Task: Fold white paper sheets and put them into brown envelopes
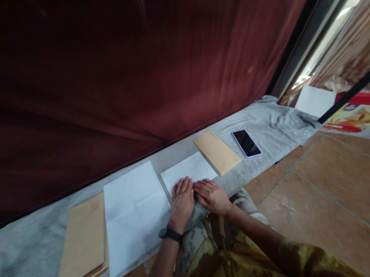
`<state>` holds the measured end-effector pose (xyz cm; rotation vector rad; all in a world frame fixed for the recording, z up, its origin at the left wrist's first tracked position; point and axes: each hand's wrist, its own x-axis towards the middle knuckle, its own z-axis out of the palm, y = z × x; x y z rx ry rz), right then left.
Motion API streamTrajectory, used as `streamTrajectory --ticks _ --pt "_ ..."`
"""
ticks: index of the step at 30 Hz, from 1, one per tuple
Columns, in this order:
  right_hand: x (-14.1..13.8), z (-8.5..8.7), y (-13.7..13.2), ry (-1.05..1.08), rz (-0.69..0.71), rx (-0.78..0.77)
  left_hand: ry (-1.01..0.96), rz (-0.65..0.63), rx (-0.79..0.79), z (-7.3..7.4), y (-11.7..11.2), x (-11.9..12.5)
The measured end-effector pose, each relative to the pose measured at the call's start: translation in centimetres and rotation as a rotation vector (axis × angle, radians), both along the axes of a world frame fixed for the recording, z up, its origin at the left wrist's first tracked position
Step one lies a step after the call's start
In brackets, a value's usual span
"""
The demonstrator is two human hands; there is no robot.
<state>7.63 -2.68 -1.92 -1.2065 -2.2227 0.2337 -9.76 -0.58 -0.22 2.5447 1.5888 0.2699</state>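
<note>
A small folded white sheet (pixel 190 168) lies on the grey cloth (pixel 21 260) in front of me. My left hand (pixel 181 201) rests flat on its near edge, fingers stretched out and together. My right hand (pixel 211 195) lies flat beside it, fingers pointing left and touching the sheet's near edge. Neither hand grips anything. A black watch (pixel 169 233) is on my left wrist. A large white sheet (pixel 134 213) with fold creases lies left of my left hand.
Large brown envelopes (pixel 82 243) are stacked at the left. A small brown envelope (pixel 216 151) and a dark phone (pixel 246 143) lie at the right. A dark red curtain (pixel 116 65) hangs behind. Tiled floor (pixel 340 197) spreads right, with a white paper (pixel 314 100) and a colourful poster (pixel 369 115).
</note>
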Motion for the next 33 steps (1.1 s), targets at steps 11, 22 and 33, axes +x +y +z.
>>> streamTrajectory --ticks 11,22,33 --pt "0.0 0.0 -0.1 0.0 0.004 0.006 -0.029 0.068 0.113 -1.9 -3.9 -0.4" --pt "0.0 0.5 -0.1 0.003 -0.004 -0.014 0.01 0.105 0.013 -1.0 0.8 0.3" --pt "0.0 0.4 -0.1 -0.006 0.003 -0.06 0.01 0.163 0.036 -0.7 4.5 1.5"
